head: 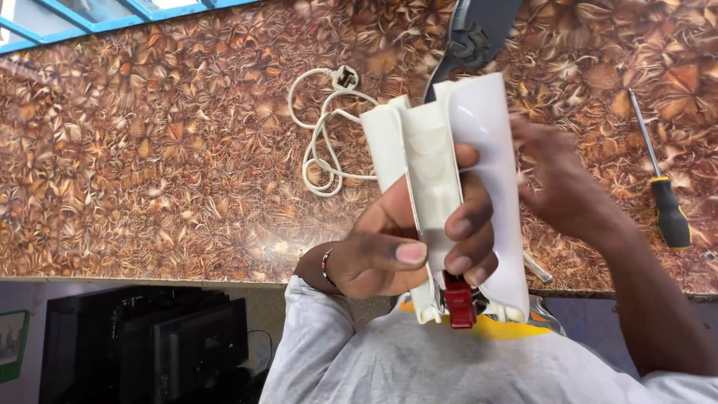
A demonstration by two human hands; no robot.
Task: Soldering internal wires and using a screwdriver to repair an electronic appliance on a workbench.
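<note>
Your left hand (404, 243) grips white plastic casing (449, 187) at frame centre, thumb and fingers pinched round its ridge. Right hand (561, 187) steadies 3 o'clock edge, grip unclear. Casing likely light, stiff, slick; hold mid-body, clear of red tab (458, 299) at 6 o'clock.

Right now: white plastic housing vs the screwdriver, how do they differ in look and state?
The white plastic housing is broad, pale and channelled; the screwdriver is thin, with a metal shaft and a black-and-yellow handle. The housing is lifted off the table, gripped by the left hand with the right hand at its edge; the screwdriver lies flat on the table, untouched. The housing has a red part at its near end; the screwdriver has none.
</note>
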